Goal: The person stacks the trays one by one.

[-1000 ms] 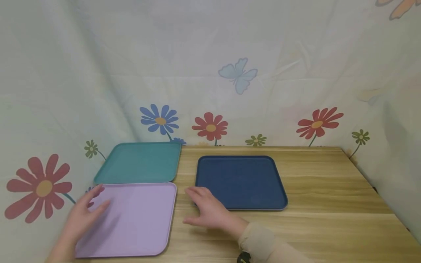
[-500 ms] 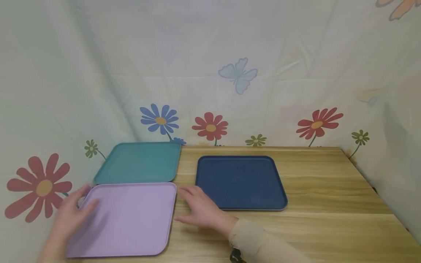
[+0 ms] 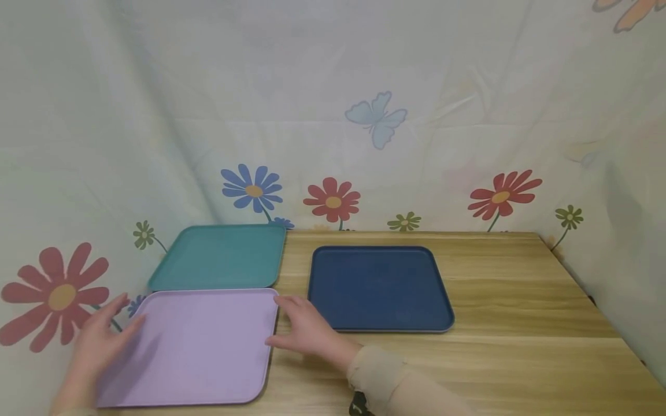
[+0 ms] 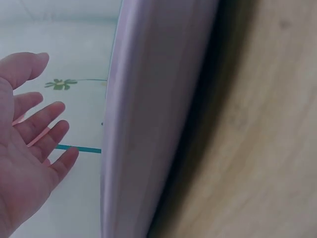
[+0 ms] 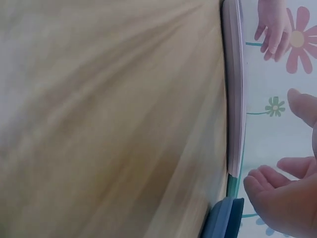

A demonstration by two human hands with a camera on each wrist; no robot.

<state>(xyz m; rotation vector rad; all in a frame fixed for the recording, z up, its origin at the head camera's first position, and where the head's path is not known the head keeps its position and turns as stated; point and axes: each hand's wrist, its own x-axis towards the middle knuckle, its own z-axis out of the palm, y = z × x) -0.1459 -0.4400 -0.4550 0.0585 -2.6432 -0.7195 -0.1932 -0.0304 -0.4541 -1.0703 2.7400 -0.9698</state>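
A lilac rectangular tray (image 3: 203,352) lies on the left front of the wooden table. Over its left edge in the head view is my left hand (image 3: 99,341), thumb and fingers spread with nothing between them. The left wrist view has that hand (image 4: 29,148) apart from the tray's thick pale side (image 4: 148,99), palm showing. My right hand (image 3: 307,329) is at the tray's right edge, its thumb and fingertips overlapping the rim in the head view. From the right wrist, its fingers (image 5: 277,193) look relaxed and hold nothing.
Behind the lilac tray lies a teal tray (image 3: 224,254). A navy tray (image 3: 380,289) sits to the right, close beyond my right hand. Wooden tabletop (image 3: 510,323) extends right of it. A flower-printed curtain (image 3: 291,104) encloses the back and sides.
Both hands have shifted left, the right one from the navy tray's side to the lilac tray's right edge, the left one outward over its left edge. The trays stay put.
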